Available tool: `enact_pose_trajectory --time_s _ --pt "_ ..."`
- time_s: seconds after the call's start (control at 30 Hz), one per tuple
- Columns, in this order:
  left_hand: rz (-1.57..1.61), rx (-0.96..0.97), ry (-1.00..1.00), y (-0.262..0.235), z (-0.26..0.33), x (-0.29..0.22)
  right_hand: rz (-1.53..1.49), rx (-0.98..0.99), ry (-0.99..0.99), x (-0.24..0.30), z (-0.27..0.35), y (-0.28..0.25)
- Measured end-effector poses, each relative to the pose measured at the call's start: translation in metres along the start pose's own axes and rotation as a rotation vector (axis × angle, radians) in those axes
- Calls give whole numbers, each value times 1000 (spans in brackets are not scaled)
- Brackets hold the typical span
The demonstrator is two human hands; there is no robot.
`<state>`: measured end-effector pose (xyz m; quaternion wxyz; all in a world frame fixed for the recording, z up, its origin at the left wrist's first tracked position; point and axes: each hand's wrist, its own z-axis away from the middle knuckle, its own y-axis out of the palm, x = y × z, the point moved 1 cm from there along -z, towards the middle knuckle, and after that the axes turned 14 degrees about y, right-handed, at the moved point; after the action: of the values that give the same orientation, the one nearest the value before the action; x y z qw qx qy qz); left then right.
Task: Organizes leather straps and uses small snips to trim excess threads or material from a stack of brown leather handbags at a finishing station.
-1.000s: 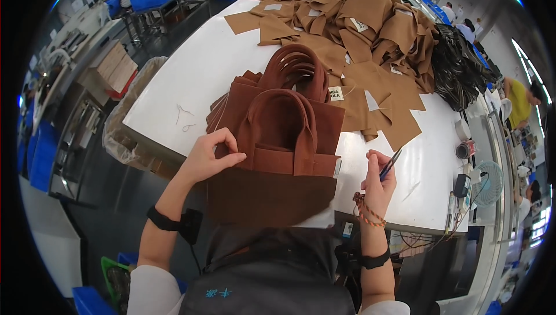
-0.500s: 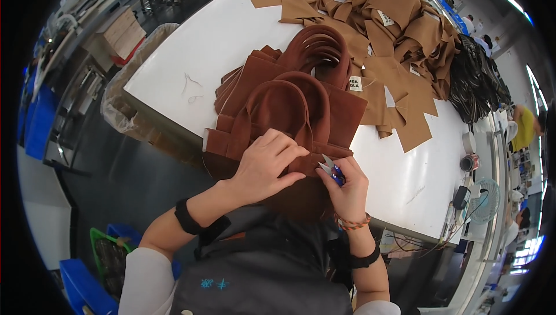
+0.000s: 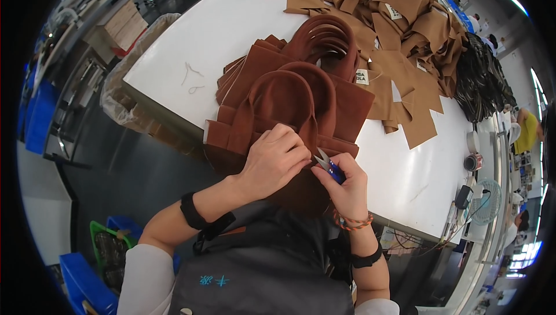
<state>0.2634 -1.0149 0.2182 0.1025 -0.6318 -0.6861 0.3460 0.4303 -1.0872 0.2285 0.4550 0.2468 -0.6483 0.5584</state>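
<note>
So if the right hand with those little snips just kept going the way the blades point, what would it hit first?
Most likely the left hand: the snips in the right hand point up-left at its fingertips, over the brown bag. Depth is hard to judge.

Head-worn fisheye, close, downward over table (image 3: 231,31)

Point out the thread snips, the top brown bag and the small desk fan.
thread snips (image 3: 328,164), head view, on the blue handle by the blades.
top brown bag (image 3: 353,106), head view, on its flat side panel.
small desk fan (image 3: 485,200), head view, on its round grille.
</note>
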Motion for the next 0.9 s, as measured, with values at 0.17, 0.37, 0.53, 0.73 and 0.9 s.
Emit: enact_pose_trajectory --time_s 0.17,0.37,0.53,0.73,0.9 --pt "136 -22 -132 -1 3 4 44 -77 -41 2 0 -8" --pt "225 -7 -140 -5 4 8 248 -84 -109 -1 0 4" --pt "163 50 -99 -3 4 2 71 -35 -23 1 -2 6" --pt "95 23 -102 -2 4 0 21 -75 -3 3 0 -3" --pt "210 -8 -147 -3 6 7 72 -85 -52 -1 2 2"
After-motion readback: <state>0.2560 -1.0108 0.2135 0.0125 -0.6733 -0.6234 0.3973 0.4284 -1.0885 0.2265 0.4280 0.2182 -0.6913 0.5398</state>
